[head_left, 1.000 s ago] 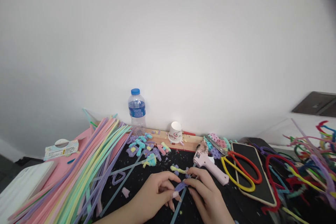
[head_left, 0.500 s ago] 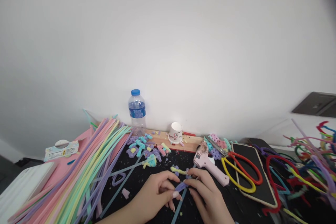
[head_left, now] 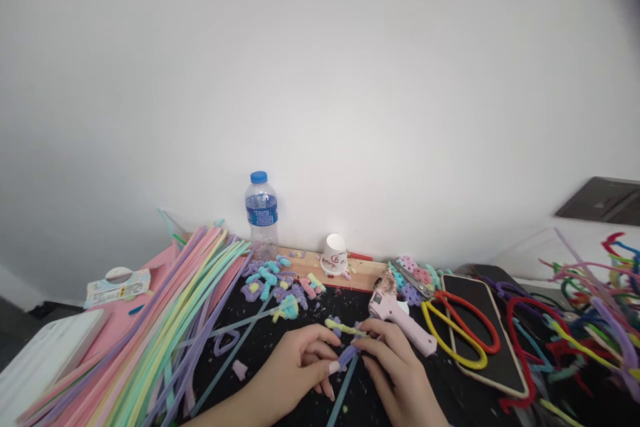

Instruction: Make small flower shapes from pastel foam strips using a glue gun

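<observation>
A short piece of purple chenille stem [head_left: 347,358] is between my two hands over the black work surface. My left hand [head_left: 295,373] has its thumb and fingertips closed at the piece's left end. At the other end, my right hand [head_left: 397,367] pinches it between thumb and fingers. Just beyond my fingertips lies a twisted yellow chenille piece [head_left: 344,327], with more purple fluff beside it. A translucent bluish stick [head_left: 342,392] runs beneath, between the hands. The pink glue gun [head_left: 400,320] rests past my right hand.
Long pastel chenille stems [head_left: 145,320] fill the left. Small twisted chenille shapes [head_left: 273,280], a bottle [head_left: 261,210] and a paper cup [head_left: 335,255] stand near the wall. Scissors [head_left: 467,333] lie over a dark tablet-like device [head_left: 500,373]; bright tangled stems [head_left: 590,333] are at right.
My fingers have shifted slightly around the purple piece, and its angle has turned a little more upright. Both hands stay in nearly the same place; the surroundings are unchanged.
</observation>
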{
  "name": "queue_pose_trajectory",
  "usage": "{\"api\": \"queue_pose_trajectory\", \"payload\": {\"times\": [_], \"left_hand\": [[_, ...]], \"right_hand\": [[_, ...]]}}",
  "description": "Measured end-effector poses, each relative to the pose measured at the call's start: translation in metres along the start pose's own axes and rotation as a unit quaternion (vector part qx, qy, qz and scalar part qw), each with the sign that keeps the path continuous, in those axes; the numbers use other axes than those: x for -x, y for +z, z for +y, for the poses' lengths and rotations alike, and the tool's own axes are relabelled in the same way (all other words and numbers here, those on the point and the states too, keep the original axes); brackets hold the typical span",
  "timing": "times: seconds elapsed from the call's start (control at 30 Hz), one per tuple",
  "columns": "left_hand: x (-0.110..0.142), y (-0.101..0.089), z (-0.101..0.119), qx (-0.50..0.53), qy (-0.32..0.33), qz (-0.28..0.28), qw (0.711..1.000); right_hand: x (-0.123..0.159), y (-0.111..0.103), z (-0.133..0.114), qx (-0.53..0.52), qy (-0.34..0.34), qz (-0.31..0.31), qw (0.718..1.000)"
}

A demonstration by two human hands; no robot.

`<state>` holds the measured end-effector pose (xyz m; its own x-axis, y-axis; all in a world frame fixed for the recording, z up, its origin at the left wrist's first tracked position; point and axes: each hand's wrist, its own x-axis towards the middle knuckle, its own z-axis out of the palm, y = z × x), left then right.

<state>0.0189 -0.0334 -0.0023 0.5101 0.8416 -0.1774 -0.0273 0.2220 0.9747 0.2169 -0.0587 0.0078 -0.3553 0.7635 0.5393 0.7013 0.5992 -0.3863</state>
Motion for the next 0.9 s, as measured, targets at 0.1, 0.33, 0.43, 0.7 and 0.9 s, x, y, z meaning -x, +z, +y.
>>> {"api": "queue_pose_trajectory", "payload": {"times": [0.1, 0.33, 0.43, 0.7, 0.9], "left_hand": [[-0.0006, 0.0006, -0.0018, 0.000, -0.002, 0.000, 1.000], [-0.0018, 0.0009, -0.0039, -0.006, -0.012, 0.001, 1.000], [-0.0038, 0.0004, -0.0055, -0.005, -0.013, 0.004, 1.000], [-0.0072, 0.0000, -0.0082, 0.007, -0.016, 0.006, 1.000], [-0.0070, -0.0013, -0.0103, -0.005, -0.011, 0.001, 1.000]], "right_hand": [[-0.0011, -0.0006, -0.0007, 0.004, -0.008, 0.004, 1.000], [-0.0020, 0.0007, 0.0007, 0.016, -0.030, 0.024, 0.999], [-0.0023, 0.0007, 0.0031, 0.014, -0.037, 0.024, 0.999], [-0.0004, 0.0013, 0.0048, 0.014, -0.043, 0.015, 0.999], [-0.0002, 0.0030, 0.0073, 0.024, -0.045, 0.005, 0.999]]}}
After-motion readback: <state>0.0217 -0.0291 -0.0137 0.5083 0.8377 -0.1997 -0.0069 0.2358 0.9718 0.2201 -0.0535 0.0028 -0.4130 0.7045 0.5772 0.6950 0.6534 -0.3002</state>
